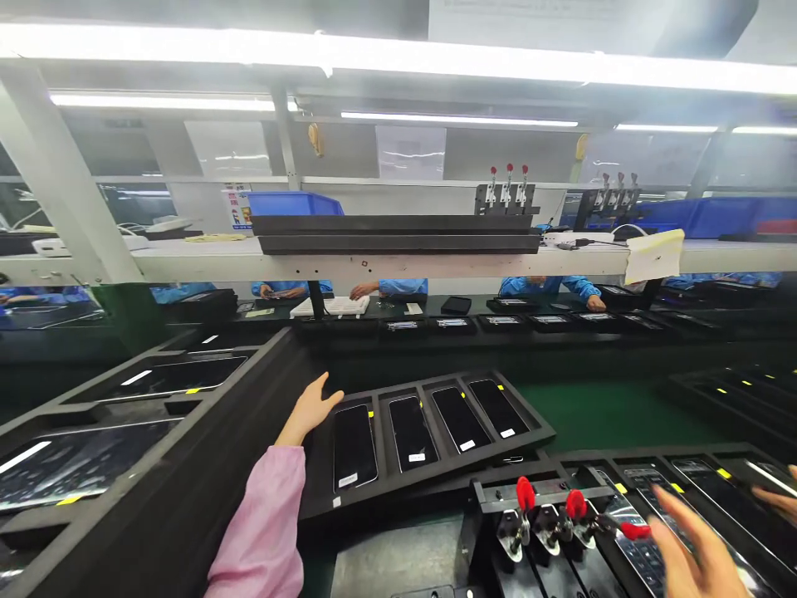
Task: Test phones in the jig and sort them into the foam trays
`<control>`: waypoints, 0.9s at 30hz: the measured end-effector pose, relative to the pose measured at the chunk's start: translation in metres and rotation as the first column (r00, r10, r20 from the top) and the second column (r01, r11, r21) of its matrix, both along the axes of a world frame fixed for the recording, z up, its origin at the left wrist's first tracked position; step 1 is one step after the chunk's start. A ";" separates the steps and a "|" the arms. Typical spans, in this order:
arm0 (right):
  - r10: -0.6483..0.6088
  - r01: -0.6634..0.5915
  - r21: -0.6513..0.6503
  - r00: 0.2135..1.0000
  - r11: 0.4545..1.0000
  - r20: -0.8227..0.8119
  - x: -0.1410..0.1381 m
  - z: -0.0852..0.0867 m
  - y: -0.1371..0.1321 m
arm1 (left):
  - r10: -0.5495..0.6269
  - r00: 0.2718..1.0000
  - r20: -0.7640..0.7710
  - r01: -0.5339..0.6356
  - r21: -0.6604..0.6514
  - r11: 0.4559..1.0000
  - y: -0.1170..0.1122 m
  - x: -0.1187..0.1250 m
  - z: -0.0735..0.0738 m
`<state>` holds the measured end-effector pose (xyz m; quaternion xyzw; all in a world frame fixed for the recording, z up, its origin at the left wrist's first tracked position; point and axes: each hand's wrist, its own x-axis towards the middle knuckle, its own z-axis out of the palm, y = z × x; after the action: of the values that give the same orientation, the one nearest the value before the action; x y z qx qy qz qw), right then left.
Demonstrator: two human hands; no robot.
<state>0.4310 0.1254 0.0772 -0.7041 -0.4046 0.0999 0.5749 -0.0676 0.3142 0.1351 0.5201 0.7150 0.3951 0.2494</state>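
Note:
My left hand [311,409], in a pink sleeve, rests with fingers stretched on the left end of a black tray [436,465] that holds several dark phones [354,444] in a row. My right hand [697,548] is at the lower right with fingers spread and blurred, above phones in another black tray [685,465] and just right of a black clamp fixture [548,515] with three red-tipped toggle levers. It holds nothing that I can see.
Stacked black trays with larger screens [124,415] fill the left. A green conveyor belt [603,411] runs behind. Across it, people in blue sleeves [548,286] work under a shelf holding long black trays [398,232] and blue bins [292,203]. A finger of another hand [778,498] shows at the right edge.

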 end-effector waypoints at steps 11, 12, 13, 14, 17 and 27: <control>0.502 -0.387 -0.573 0.863 0.723 0.051 0.023 0.000 0.172 | 0.009 0.896 -0.445 -0.186 -0.357 0.915 -0.070 0.016 -0.032; 0.518 -0.407 -0.572 0.854 0.713 0.038 0.022 -0.003 0.166 | 0.026 0.881 -0.472 -0.213 -0.348 0.913 -0.071 0.017 -0.030; 0.532 -0.429 -0.563 0.846 0.707 0.023 0.021 -0.005 0.160 | 0.046 0.865 -0.499 -0.243 -0.337 0.910 -0.071 0.018 -0.028; 0.543 -0.452 -0.547 0.840 0.704 0.005 0.021 -0.006 0.154 | 0.067 0.848 -0.526 -0.273 -0.325 0.906 -0.071 0.021 -0.027; 0.561 -0.519 -0.470 0.825 0.714 -0.058 0.024 -0.007 0.141 | 0.139 0.782 -0.607 -0.361 -0.259 0.896 -0.071 0.039 -0.027; 0.415 -0.417 0.048 0.874 0.908 -0.252 0.026 0.036 0.091 | 0.180 0.681 -0.709 -0.323 -0.072 0.944 -0.071 0.082 -0.042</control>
<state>0.4573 0.2162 0.1133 -0.5840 -0.4682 0.3130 0.5846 0.0144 0.2428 0.0935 0.4997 0.8550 0.1314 -0.0450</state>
